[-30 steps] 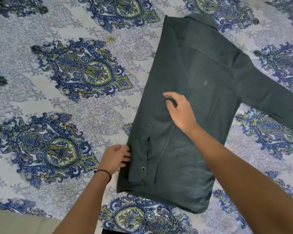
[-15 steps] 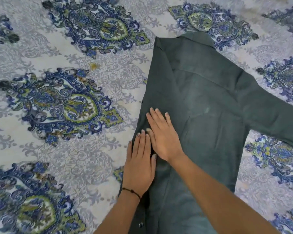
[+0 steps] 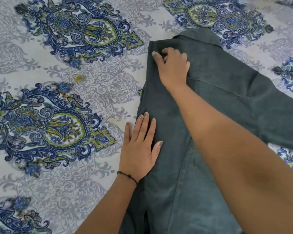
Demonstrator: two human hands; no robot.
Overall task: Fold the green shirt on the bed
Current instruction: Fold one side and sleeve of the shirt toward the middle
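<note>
As the left hand [image 3: 138, 149] presses flat on the shirt [image 3: 218, 115], the right hand [image 3: 173, 68] has slid to twelve o'clock, fingers pinching its shoulder [image 3: 159, 46]. Left fold looks set.

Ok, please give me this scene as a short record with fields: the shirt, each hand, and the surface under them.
shirt: green shirt lies flat, left side folded in, one sleeve spread to the right
left hand: flat, fingers straight, pressing the shirt's left folded edge, partly over the sheet
right hand: beside the collar, fingers curled on the fabric; whether it pinches cannot be told
surface: bedsheet with blue and green paisley print
extra: black thread bracelet on the left wrist
</note>
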